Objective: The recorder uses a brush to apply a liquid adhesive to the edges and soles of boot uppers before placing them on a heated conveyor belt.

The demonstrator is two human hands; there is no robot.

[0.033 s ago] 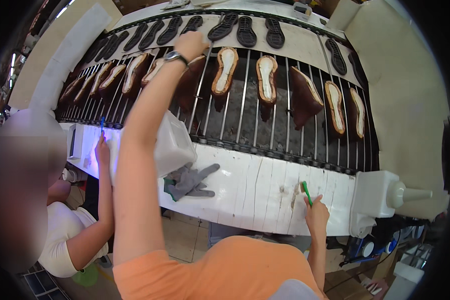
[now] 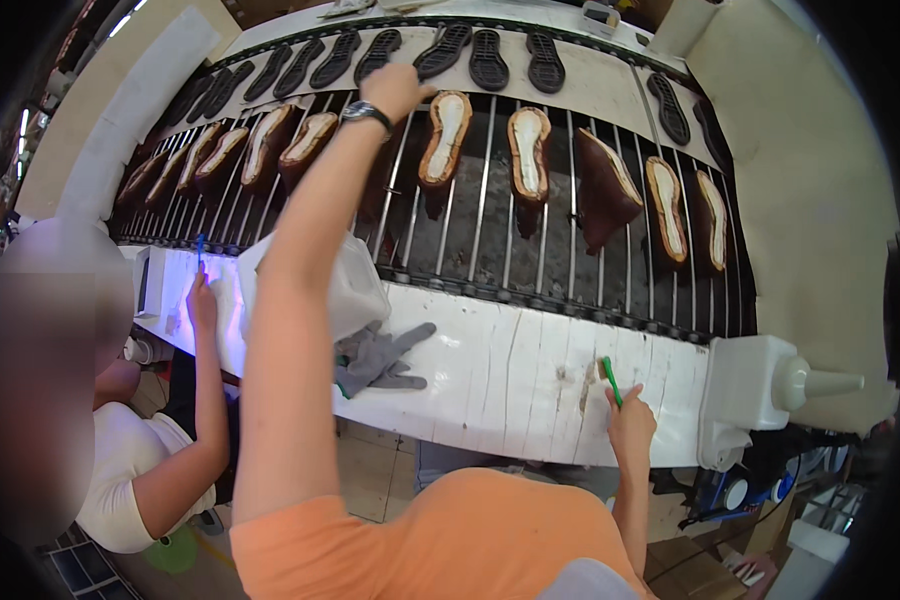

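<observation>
Metal bars of a long rack (image 2: 485, 195) cross the upper half of the frame above a white bench (image 2: 480, 350). Low right of centre, a green-handled brush (image 2: 612, 382) stands head-up over the bench, clamped in the closed fingers of the person's right hand (image 2: 631, 425). At upper centre the left hand (image 2: 395, 92) reaches just beside a brown shoe upper (image 2: 446, 140) whose pale bottom faces up; from where I stand I can't tell whether its fingers hold anything. Further up runs a row of black soles (image 2: 546, 62). Left of centre, a grey glove (image 2: 382, 360) lies against a white container (image 2: 355, 300); at lower right stands a nozzled white bottle (image 2: 752, 385). At left, a co-worker's hand (image 2: 201, 300) grips a blue-handled tool (image 2: 201, 250).
</observation>
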